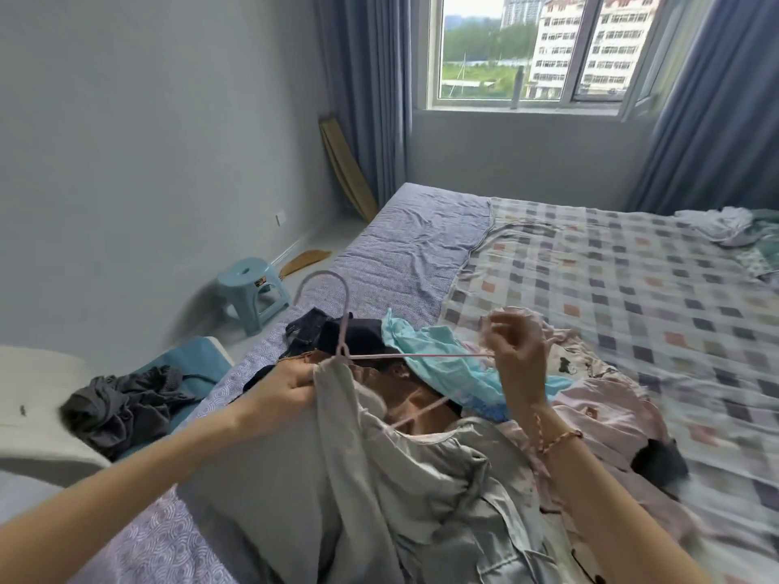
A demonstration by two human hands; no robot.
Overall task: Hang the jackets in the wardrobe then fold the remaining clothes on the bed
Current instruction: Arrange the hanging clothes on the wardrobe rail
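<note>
As hands (291, 387) (512, 347) hold hanger (421, 356) and jacket (379, 478), clothes (598, 410) piled on bed (632, 288)

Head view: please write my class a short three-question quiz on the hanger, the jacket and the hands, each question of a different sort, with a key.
1. True or false: the stool stands on the bed.
2. Which hand pinches the bare end of the hanger? A. left B. right C. neither
3. Fill in: the jacket partly on the hanger is ___ in colour.
Key: 1. False; it stands on the floor. 2. B; the right hand pinches it, while the left hand grips the jacket. 3. Grey.
</note>
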